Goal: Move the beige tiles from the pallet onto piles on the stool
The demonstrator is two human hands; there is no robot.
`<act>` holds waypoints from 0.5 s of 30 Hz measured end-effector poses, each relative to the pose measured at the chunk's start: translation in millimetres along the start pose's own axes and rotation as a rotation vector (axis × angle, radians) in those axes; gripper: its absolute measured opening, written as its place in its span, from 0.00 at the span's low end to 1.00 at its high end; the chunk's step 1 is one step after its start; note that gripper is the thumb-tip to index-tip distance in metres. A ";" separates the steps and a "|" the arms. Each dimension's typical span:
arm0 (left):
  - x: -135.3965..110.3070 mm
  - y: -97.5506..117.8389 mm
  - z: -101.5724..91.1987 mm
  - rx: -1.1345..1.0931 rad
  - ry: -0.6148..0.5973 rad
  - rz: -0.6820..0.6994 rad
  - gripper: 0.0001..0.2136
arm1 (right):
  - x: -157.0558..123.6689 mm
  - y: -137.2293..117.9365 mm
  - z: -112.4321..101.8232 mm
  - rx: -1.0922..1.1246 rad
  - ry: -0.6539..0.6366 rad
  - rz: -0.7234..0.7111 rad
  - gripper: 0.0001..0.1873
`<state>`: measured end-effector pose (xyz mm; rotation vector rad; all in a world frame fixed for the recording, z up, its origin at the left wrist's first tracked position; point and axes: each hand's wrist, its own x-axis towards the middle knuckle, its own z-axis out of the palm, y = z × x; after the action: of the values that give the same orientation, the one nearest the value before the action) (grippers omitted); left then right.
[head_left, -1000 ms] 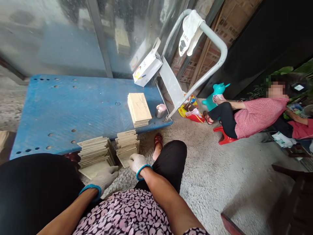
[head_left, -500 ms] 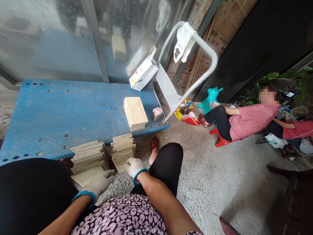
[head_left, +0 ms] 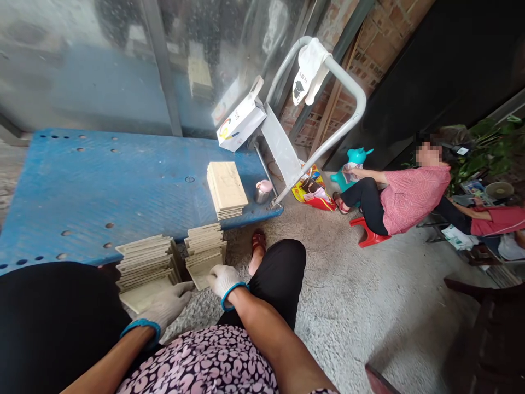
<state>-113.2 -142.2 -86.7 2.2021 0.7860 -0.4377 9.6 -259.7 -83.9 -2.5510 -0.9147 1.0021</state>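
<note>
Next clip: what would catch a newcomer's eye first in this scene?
Probably the blue cart filling the left half, with a tile stack near its right end. In front of it, two gloved hands meet two more stacks on the ground: the left hand at the left stack, the right hand at the right stack. A seated person in a pink top is at right.

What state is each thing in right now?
Left hand, white glove: flat on the left stack of pale tiles.
Right hand, white glove: fingers on the right stack of pale tiles.
Third pale tile stack: untouched on the blue cart deck.
White paper bag: tilted.
</note>
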 end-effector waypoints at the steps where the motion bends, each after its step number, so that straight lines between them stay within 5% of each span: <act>1: -0.3 1.0 -0.5 0.008 -0.029 -0.006 0.22 | 0.1 -0.2 -0.1 -0.005 -0.005 0.000 0.15; 4: -2.6 6.0 -3.8 0.014 -0.114 -0.024 0.24 | 0.2 -0.8 -0.1 -0.012 -0.015 -0.005 0.15; 15: -12.3 22.7 -13.9 -0.048 -0.098 -0.014 0.21 | 1.3 1.1 3.0 -0.046 -0.038 -0.021 0.16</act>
<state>-106.7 -148.9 -59.0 2.1144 0.7523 -0.5247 8.8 -259.7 -87.3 -2.5620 -0.9836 1.0388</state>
